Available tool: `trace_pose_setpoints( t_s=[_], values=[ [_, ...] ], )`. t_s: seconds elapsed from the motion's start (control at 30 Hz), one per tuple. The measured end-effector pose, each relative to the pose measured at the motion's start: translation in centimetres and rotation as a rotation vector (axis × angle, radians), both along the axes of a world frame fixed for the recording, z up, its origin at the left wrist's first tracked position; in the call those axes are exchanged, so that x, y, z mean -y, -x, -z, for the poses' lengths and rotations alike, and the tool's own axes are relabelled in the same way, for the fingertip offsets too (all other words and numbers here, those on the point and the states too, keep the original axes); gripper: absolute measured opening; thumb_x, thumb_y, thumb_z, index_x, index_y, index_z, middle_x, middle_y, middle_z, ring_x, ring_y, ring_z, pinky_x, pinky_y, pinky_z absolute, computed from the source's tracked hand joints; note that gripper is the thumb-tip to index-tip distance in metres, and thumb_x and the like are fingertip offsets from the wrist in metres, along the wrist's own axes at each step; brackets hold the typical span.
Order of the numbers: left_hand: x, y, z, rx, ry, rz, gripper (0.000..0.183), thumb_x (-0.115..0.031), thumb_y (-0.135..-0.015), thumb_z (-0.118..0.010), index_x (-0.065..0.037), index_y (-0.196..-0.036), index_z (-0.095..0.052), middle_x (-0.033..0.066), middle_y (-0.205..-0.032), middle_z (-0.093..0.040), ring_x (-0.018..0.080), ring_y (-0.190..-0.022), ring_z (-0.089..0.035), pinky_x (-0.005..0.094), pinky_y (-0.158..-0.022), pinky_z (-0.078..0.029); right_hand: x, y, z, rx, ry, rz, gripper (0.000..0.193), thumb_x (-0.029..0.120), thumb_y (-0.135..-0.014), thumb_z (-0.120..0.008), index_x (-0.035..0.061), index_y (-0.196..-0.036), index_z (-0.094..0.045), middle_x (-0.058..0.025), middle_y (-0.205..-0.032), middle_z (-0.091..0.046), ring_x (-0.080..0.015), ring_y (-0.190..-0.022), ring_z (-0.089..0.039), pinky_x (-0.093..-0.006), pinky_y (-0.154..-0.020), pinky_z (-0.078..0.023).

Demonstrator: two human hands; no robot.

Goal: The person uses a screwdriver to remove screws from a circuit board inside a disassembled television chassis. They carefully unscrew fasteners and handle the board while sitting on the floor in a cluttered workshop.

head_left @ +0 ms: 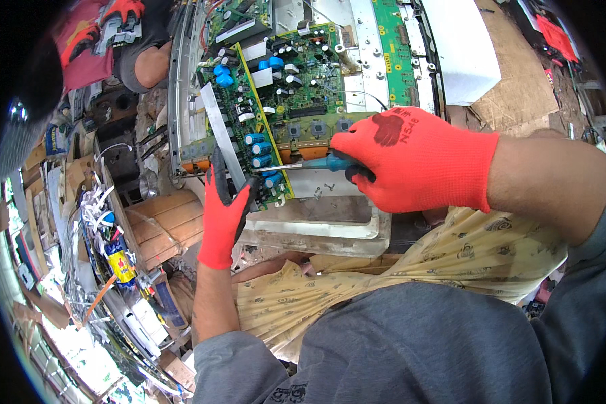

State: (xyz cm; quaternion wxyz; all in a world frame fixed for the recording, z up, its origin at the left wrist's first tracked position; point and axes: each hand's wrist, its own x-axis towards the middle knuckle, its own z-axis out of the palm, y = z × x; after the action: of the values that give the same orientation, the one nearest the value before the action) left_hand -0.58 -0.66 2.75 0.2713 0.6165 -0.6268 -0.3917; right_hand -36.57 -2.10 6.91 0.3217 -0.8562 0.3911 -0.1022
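Both my hands wear red gloves with dark palms and fingers. My left hand (223,222) grips the near end of a long green circuit board (239,111), its fingers around a flat silver metal strip (221,135) that stands along the board. My right hand (411,161) is closed around the blue handle of a screwdriver (324,163). The screwdriver's shaft points left across the board's yellow edge, and its tip lies beside a row of blue capacitors (260,149). Whether the tip touches the board I cannot tell. The board is tilted over a large flat panel chassis.
The chassis carries another green board (306,67) and a long green strip board (392,60). Below it lies a pale frame (316,232). A wooden box (165,225) and piled cables and scrap (108,209) are on the left. At top left another person's gloved hands (122,12) hold a metal part.
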Motion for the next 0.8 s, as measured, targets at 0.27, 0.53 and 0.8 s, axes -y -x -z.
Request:
trace_pose_setpoints(
  t_s=[0.27,0.53,0.8],
  values=[
    [0.0,0.5,1.1,0.182,0.143,-0.020,0.079,-0.015,-0.085,-0.079,-0.002,-0.153,-0.041,0.0176,-0.138,-0.051,0.0297,-0.127,-0.050,0.0403,-0.108,-0.042,-1.6,-2.0,0.0,0.050,-0.131,0.065,0.025,0.023,-0.091,-0.062,0.0053,-0.108,-0.061,-0.0172,-0.094,-0.067,-0.0379,-0.092,-0.068,-0.0491,-0.081,-0.053],
    [-0.1,0.2,1.4,0.200,0.169,-0.037,0.080,-0.018,-0.084,-0.080,-0.001,-0.152,-0.042,0.0185,-0.135,-0.052,0.0300,-0.125,-0.051,0.0410,-0.107,-0.042,-0.5,-2.8,0.0,0.014,-0.220,0.071,0.027,0.023,-0.091,-0.062,0.0044,-0.112,-0.062,-0.0195,-0.097,-0.068,-0.0396,-0.093,-0.068,-0.0484,-0.081,-0.054],
    [0.1,-0.3,1.9,0.118,0.144,-0.041,0.081,-0.017,-0.083,-0.081,0.000,-0.152,-0.041,0.0176,-0.138,-0.050,0.0277,-0.127,-0.050,0.0396,-0.106,-0.043,0.5,-2.6,0.1,0.117,-0.331,0.130,0.026,0.027,-0.091,-0.064,0.0039,-0.101,-0.068,-0.0202,-0.100,-0.070,-0.0404,-0.094,-0.068,-0.0464,-0.081,-0.054]
  ],
)
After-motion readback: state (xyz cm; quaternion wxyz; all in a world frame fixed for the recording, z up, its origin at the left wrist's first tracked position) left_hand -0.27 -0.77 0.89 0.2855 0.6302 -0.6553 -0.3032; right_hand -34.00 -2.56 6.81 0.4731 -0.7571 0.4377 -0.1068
